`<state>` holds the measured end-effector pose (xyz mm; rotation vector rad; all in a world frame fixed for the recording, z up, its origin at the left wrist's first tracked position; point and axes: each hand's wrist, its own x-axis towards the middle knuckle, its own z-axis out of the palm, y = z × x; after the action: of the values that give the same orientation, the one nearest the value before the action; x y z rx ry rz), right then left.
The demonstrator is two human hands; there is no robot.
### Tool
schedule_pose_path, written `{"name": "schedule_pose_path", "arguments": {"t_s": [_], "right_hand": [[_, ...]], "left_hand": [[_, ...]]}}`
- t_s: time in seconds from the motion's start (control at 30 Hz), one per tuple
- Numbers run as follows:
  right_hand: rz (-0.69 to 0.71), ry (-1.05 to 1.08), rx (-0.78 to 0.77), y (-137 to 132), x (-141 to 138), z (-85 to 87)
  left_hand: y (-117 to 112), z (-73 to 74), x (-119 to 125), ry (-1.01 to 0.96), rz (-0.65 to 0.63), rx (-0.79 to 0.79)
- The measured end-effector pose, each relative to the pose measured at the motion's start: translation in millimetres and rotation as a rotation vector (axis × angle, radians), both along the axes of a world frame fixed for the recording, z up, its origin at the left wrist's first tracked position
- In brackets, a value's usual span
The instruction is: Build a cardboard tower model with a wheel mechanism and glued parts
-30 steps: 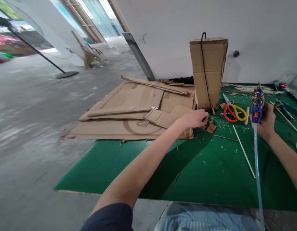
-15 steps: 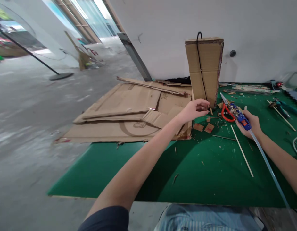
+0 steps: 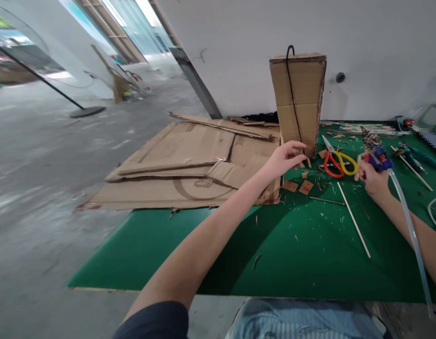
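Note:
My right hand (image 3: 375, 181) is wrapped around a blue hot glue gun (image 3: 379, 160), its crusted nozzle tilted up and away. A long translucent glue stick (image 3: 410, 221) trails from its back end. Beside the fingers shows a short pale wooden piece (image 3: 357, 168); whether they grip it I cannot tell. My left hand (image 3: 286, 160) is at the foot of an upright cardboard box (image 3: 304, 101), thumb and fingers apart. A black hooked rod (image 3: 292, 92) runs down the box's front. Scissors (image 3: 337, 160) with red and yellow handles lie between the hands.
Flattened cardboard sheets (image 3: 168, 165) cover the left of the green table (image 3: 274, 254). Small cardboard squares (image 3: 305, 187), scraps, a nail (image 3: 327, 201) and a thin wooden stick (image 3: 353, 219) lie near the hands. Pliers (image 3: 413, 157) rest at the right.
My right hand has moved right with the glue gun, turning its nozzle more upright and uncovering the scissors' yellow handle. My left hand has stayed by the box.

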<state>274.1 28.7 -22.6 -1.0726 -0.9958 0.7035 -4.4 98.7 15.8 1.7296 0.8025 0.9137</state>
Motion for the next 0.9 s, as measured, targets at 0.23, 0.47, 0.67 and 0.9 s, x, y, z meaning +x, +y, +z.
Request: {"name": "schedule_pose_path", "arguments": {"t_s": [0.23,0.47,0.67,0.9], "right_hand": [[-0.159,0.204,0.064,10,17,9.1],[-0.136,0.186,0.05,10,16,7.3],[-0.127,0.163,0.053,10,16,5.4],[-0.13,0.167,0.066,11,17,3.3]], "left_hand": [[-2,-1.5,4,-0.138,-0.014,-0.041],[-3,-0.9,5,-0.16,0.072,-0.089],[0,-0.6,2,-0.21,0.136,-0.209],[0,-1.8,2,-0.201,0.167,-0.156]]}}
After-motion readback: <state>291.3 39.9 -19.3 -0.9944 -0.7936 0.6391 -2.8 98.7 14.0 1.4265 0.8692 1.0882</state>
